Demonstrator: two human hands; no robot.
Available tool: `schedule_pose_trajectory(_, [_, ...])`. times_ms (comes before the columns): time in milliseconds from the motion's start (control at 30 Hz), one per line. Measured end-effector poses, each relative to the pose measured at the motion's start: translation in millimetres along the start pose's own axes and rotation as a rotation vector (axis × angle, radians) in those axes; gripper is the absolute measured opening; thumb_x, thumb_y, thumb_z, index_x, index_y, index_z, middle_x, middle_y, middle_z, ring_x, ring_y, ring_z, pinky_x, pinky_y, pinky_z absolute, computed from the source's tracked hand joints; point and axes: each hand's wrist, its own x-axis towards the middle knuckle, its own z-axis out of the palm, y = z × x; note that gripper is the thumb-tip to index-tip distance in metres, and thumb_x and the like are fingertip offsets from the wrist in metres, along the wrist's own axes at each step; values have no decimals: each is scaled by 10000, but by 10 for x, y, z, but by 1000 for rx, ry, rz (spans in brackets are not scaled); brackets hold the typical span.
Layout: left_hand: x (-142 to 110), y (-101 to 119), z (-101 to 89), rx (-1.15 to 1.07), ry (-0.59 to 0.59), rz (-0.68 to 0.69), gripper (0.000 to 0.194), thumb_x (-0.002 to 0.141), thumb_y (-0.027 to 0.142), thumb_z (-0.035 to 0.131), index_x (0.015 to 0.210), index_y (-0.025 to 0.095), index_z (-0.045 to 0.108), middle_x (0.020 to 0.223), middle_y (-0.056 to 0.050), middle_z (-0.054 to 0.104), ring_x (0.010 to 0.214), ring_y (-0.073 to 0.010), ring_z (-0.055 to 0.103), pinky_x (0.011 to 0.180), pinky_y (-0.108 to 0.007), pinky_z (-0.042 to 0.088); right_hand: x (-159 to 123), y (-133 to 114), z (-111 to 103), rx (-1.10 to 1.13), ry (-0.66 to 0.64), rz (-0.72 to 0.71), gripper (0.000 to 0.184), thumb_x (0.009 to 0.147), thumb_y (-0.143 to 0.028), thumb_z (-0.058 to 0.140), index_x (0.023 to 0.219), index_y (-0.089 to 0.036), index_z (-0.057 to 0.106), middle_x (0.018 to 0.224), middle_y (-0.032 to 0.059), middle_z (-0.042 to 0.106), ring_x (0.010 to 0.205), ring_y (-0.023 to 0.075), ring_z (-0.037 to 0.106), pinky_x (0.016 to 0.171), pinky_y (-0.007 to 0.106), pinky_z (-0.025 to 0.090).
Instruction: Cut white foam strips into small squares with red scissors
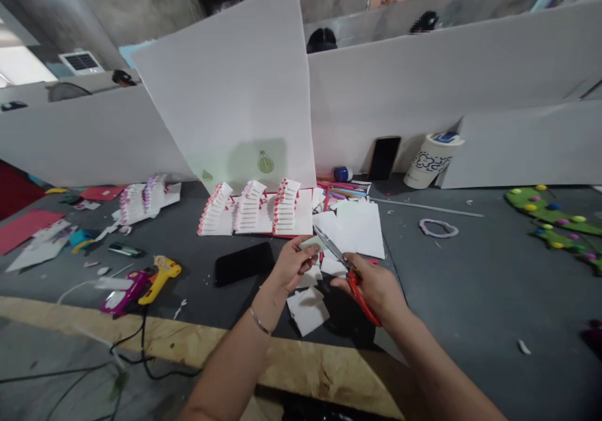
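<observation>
My left hand, with a thin bracelet at the wrist, pinches a small pale piece of paper near the middle of the table. A pair of scissors with red handles is gripped in my right hand. Its blades point up and left and lie at the edge of the paper piece. White paper sheets are spread just beyond my hands. Below them lie small cut white pieces. Behind my left hand stand rows of white folded strips with red tips on a white base.
A black phone lies left of my hands. Farther left are a yellow glue gun and a purple device with cords. A white cup and another phone stand by the upright white boards. Green decorated shapes lie right.
</observation>
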Motion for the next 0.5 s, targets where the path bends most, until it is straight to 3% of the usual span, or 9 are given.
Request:
schedule_pose_trajectory(267, [29, -15, -7, 31, 2, 6, 502, 509, 346, 867, 902, 121, 650, 506, 29, 550, 403, -32, 397, 351, -137, 149, 26, -8, 11, 105, -21, 93, 509, 837, -658, 463, 971, -206, 658, 498, 10, 597, 444, 190, 575, 460, 251, 339])
schedule_pose_trajectory(367, [16, -16, 18, 45, -4, 10, 482, 547, 375, 852, 900, 122, 644, 522, 22, 563, 397, -30, 386, 351, -140, 172, 40, -1, -2, 336, 0, 183, 434, 832, -629, 499, 951, -228, 616, 556, -8, 593, 461, 159, 548, 486, 252, 386])
schedule_pose_trajectory(500, [-6, -28, 75, -18, -66, 69, 438, 668, 452, 770, 925, 113, 668, 657, -41, 627, 530, -83, 516, 386, -161, 278, 69, -45, -67, 770, -21, 321, 380, 847, -571, 524, 1019, -232, 538, 580, -55, 512, 476, 129, 492, 481, 248, 413])
